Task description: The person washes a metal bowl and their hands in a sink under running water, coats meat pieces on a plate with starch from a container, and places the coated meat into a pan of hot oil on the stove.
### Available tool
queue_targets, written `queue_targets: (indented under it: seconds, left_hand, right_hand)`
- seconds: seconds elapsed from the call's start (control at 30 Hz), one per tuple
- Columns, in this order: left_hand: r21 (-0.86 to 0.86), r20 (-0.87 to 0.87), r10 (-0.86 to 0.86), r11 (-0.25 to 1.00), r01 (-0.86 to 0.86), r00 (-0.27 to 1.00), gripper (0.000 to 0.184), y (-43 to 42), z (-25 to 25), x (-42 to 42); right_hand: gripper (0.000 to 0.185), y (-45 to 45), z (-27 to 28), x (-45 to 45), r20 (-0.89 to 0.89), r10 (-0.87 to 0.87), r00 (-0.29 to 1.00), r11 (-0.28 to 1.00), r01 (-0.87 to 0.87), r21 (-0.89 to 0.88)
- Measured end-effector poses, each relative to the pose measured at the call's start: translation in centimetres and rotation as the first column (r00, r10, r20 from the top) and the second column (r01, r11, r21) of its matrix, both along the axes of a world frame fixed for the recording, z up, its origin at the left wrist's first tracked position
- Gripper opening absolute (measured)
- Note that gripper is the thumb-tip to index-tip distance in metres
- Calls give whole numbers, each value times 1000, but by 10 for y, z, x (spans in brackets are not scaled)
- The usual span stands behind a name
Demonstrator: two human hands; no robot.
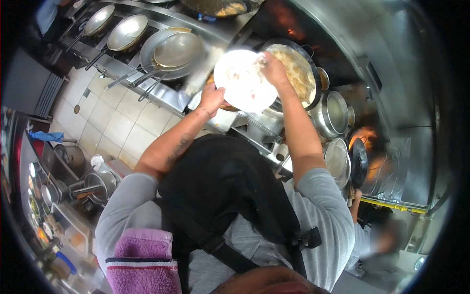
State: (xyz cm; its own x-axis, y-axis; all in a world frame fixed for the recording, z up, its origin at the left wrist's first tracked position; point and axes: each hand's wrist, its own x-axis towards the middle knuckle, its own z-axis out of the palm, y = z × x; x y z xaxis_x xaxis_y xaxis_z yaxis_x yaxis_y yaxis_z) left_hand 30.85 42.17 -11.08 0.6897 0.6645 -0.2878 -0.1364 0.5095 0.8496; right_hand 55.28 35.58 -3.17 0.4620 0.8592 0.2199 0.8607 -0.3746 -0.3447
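Note:
My left hand (pixel 212 100) is closed on the near left rim of a white plate (pixel 237 73), holding it up beside the stove. Glare washes out much of the plate, but a few small pale pieces show on it. My right hand (pixel 275 73) is at the plate's right side, fingers pinched on a whitish, lumpy piece of food (pixel 261 60); its exact kind is unclear. Just right of that hand, a large wok (pixel 299 73) holds foaming, yellowish oil that covers whatever is in it.
Strainers in a wide pan (pixel 171 51) and two frying pans (pixel 128 32) line the left burners. Metal pots (pixel 333 112) stand right of the wok. Flames (pixel 364 137) rise near another person's pan (pixel 359 161) at right. Containers (pixel 73 230) fill the lower-left counter.

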Motion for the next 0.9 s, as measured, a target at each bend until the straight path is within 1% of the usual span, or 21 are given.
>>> queue_targets:
  seconds: [0.03, 0.07, 0.1, 0.17, 0.2, 0.27, 0.3, 0.37, 0.4, 0.5, 0.57, 0.6, 0.67, 0.7, 0.77, 0.8, 0.87, 0.9]
  left_hand:
    - [-3, 21, -10, 1000, 10, 1000, 36, 1, -2, 0]
    - [-1, 19, -15, 1000, 15, 1000, 36, 0, 0, -1]
    - [5, 2, -26, 1000, 26, 1000, 35, 0, 1, -2]
    - [13, -13, -36, 999, 36, 999, 35, -4, 7, -2]
    - [16, -16, -33, 999, 34, 999, 34, -6, 10, -2]
    - [20, -21, -25, 999, 25, 999, 33, -9, 12, -4]
    - [28, -18, -24, 999, 25, 1000, 33, -9, 11, -5]
    - [35, -11, -19, 999, 20, 1000, 33, -7, 6, -4]
    - [15, 10, -1, 1000, 1, 1000, 33, -5, 1, -4]
    - [-11, 24, 23, 1000, -23, 999, 32, -4, -6, -4]
    - [-8, 17, 26, 1000, -26, 1000, 32, -6, -3, -6]
    - [-9, 15, 33, 999, -33, 999, 32, -8, -1, -5]
    - [-15, 12, 41, 999, -41, 999, 32, -9, 1, -6]
    - [0, 4, 20, 1000, -20, 1000, 32, -8, 1, -7]
    - [15, -4, -3, 1000, 3, 1000, 33, -8, 1, -8]
    - [13, 13, -8, 1000, 8, 1000, 33, -9, 2, -8]
    - [11, 30, -15, 1000, 14, 999, 33, -11, 3, -8]
    - [-7, 45, -20, 1000, 20, 999, 33, -13, 3, -8]
  right_hand:
    - [44, 0, 12, 0, -60, 9, 998, 999, -7, 48]
    - [39, 2, 24, -4, -110, -3, 994, 1000, 4, 11]
    - [39, 2, 25, -4, -110, -8, 994, 1000, 10, 12]
    - [34, 5, 24, 2, -42, 138, 990, 988, -134, 76]
    - [34, 6, 22, 4, -41, 139, 989, 988, -136, 77]
    - [37, 4, 8, 11, 60, 330, 942, 940, -334, 65]
    - [37, 0, -1, 13, 60, 335, 940, 939, -338, 66]
    - [41, -12, -13, 20, 191, 470, 861, 882, -463, -83]
    - [41, -15, -15, 21, 193, 475, 858, 880, -468, -86]
    - [41, -28, -13, 17, 190, 465, 864, 885, -451, -118]
    - [41, -31, 2, 17, 16, 410, 912, 905, -404, -133]
    - [41, -30, 8, 17, 17, 412, 911, 904, -406, -134]
    - [38, -30, 22, 12, -168, 221, 961, 974, -225, -9]
    - [38, -27, 34, 8, -169, 221, 961, 974, -226, -10]
    - [33, -20, 66, -15, -273, -16, 962, 993, -16, -115]
    - [33, -18, 65, -14, -272, -17, 962, 993, -15, -115]
    - [30, -8, 56, -7, -379, 16, 925, 999, -3, 35]
    - [30, -3, 38, 2, -379, 15, 925, 999, -1, 36]
